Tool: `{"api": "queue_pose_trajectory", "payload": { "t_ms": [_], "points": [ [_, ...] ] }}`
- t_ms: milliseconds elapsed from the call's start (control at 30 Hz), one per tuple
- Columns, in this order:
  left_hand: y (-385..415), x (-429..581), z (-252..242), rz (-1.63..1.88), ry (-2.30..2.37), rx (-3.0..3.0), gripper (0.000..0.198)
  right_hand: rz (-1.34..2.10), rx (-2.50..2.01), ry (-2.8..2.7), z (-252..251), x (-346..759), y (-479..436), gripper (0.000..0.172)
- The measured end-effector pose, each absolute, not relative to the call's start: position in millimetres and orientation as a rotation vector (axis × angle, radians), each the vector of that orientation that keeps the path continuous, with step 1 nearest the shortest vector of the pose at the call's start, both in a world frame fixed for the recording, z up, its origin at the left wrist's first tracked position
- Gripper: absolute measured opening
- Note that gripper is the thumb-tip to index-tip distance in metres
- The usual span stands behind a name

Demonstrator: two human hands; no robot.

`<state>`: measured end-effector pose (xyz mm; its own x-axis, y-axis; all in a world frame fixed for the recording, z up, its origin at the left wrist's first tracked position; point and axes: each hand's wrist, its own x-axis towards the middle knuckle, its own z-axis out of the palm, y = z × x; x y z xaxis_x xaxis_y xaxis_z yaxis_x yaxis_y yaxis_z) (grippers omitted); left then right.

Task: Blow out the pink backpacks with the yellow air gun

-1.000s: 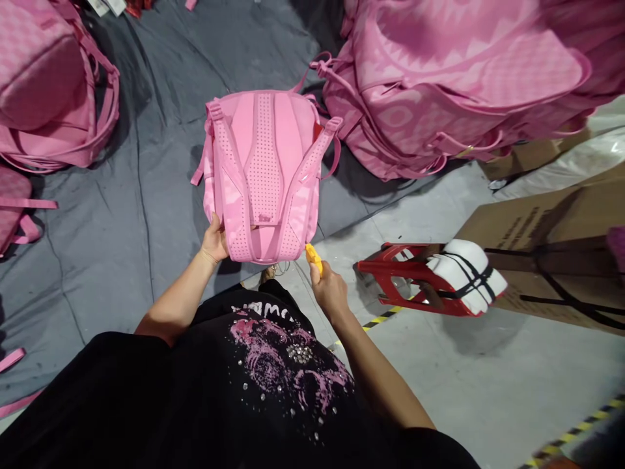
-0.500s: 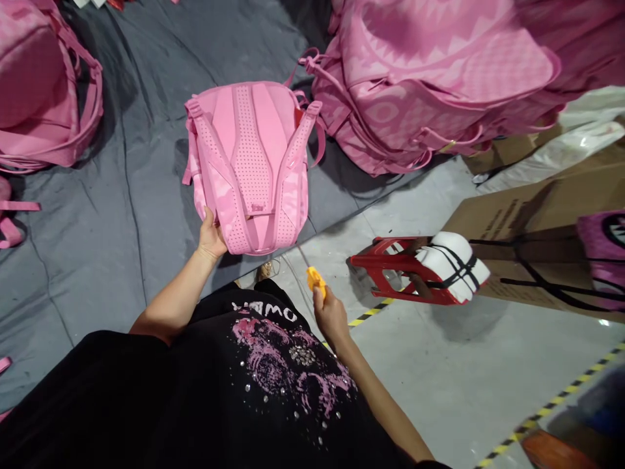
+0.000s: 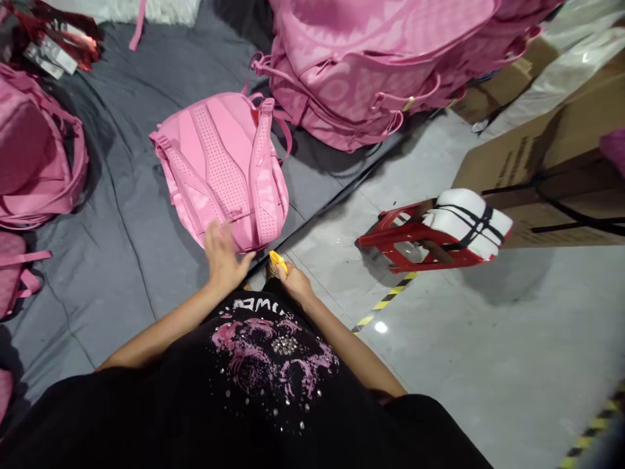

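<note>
A small pink backpack [image 3: 222, 169] lies on grey cloth, its padded back panel and shoulder straps facing up. My left hand [image 3: 223, 260] is at the bag's lower edge, fingers spread and a little blurred, holding nothing. Whether its fingertips touch the fabric I cannot tell. In my right hand [image 3: 294, 281], just below the bag's lower right corner, is a small yellow-handled tool [image 3: 278, 262]. My fingers are closed round it, and its working end cannot be made out.
Large pink backpacks [image 3: 342, 85] stand at the upper right, and another pink backpack [image 3: 34, 150] sits at the left. Red foil packaging [image 3: 83, 42] lies top left. On the floor are a red plastic stool [image 3: 410, 238] with a strapped white pad, and a cardboard box [image 3: 527, 163].
My left hand has let go of the backpack's lower left side and moved right, fingers spread. My right hand has brought the yellow-handled tool closer to the bag. The view has shifted.
</note>
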<state>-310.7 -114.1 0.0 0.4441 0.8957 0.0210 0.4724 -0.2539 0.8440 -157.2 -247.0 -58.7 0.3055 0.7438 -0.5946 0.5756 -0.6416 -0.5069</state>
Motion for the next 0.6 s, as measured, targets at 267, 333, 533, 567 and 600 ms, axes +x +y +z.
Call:
{"api": "queue_pose_trajectory", "payload": {
  "t_ms": [267,333,533,567,600],
  "points": [
    [-61.6,-238.7,-33.3,-0.022,1.096,2.802,0.092,1.200,-2.333,-1.099,-60.4,-155.3,-242.0,0.048],
    [-52.5,-230.2,-32.1,-0.088,1.104,2.855,0.086,1.169,-2.308,-1.073,-61.7,-151.2,-233.7,0.050],
    [-52.5,-189.9,-21.6,0.358,1.103,2.022,0.101,1.140,-2.227,-1.032,-64.4,-146.1,-210.3,0.056],
    [-51.1,-178.8,-19.5,0.451,1.096,1.829,0.099,1.138,-2.209,-1.022,-66.6,-145.3,-206.8,0.056],
    [-48.5,-167.3,-16.2,0.507,1.070,1.687,0.093,1.141,-2.189,-1.017,-69.0,-143.8,-203.7,0.056]
  ]
}}
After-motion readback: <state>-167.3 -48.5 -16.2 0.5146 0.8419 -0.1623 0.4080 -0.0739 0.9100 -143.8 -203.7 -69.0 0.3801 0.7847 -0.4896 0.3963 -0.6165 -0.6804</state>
